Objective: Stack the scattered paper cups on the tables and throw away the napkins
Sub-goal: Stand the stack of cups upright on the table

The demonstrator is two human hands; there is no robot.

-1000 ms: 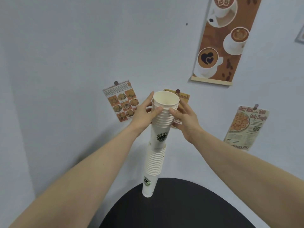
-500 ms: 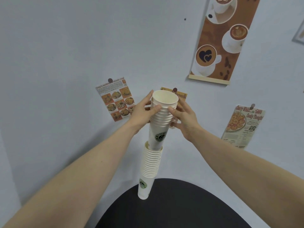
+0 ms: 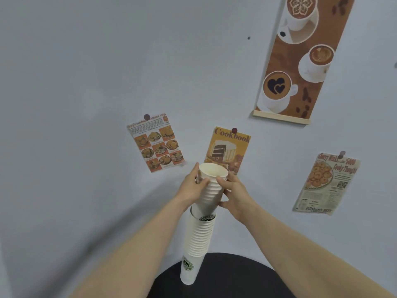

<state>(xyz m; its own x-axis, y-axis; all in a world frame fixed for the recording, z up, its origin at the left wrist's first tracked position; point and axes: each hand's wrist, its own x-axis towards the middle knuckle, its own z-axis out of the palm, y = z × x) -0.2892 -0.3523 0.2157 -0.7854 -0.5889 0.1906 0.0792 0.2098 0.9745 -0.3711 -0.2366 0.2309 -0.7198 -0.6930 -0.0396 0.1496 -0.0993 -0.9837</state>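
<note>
Head view, looking forward and down; your left hand and right hand close from opposite sides on the upper nested bundle of white ribbed paper cups, fingers curled round its ridged rims just below the open mouth of the topmost cup; both hands are grasping, neither is released. The bundle's lowest cup sits partly inside the mouth of the lower column of white paper cups with a green round logo; only a narrow band of its own logo shows above that rim, so the two sections appear joined but perhaps not fully seated. The whole tower leans slightly, its foot resting near the far edge of the round black table, close to the pale blue wall; on the wall hang a tall brown coffee-cup banner, an orange cookbook print, a chequered recipe sheet and a cookie advertisement sheet. Step in hand, as judged: merging two partial stacks into one. The next move calls for a straight push along the tower's axis; keep the thumbs and fingers evenly opposed, since a sideways load on so tall and light a column could tip its foot off the table; then loosen both hands gently. No napkins are in view; that part of the task cannot be assessed here.
</note>
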